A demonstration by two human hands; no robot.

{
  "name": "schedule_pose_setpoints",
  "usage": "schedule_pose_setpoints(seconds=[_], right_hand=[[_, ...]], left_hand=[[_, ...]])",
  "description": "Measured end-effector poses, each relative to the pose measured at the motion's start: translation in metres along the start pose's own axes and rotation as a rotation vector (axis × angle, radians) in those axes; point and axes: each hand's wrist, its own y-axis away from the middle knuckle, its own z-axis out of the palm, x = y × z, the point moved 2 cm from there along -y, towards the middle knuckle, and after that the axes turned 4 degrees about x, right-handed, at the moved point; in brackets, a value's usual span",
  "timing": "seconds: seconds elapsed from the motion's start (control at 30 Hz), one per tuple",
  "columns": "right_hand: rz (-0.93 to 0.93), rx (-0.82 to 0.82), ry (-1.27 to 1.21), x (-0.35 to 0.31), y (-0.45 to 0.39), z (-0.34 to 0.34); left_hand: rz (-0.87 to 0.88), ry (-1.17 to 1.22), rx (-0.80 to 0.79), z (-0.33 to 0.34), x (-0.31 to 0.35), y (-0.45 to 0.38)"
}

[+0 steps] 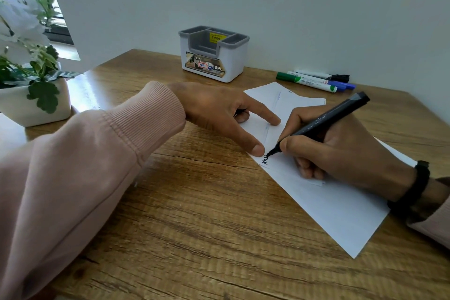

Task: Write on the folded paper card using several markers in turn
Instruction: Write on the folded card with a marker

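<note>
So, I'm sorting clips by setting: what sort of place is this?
Likely a home or office desk: a wooden table against a wall, a desk organiser, a potted plant by a window.

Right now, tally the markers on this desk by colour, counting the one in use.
Black, in the right hand: black marker, 1
Black-capped, lying by the wall: black-capped marker, 1
Blue-capped: blue-capped marker, 1
Green-capped: green marker, 1
Total: 4

The left hand only presses the paper card down.
</note>
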Motion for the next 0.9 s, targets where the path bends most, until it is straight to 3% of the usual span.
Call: schedule_pose_setpoints(seconds=[0.9], right_hand=[[0.045, 0.041, -0.007, 0.0011, 0.0, -0.0017]], left_hand=[[0.031, -0.002, 0.027, -0.0009, -0.002, -0.002]])
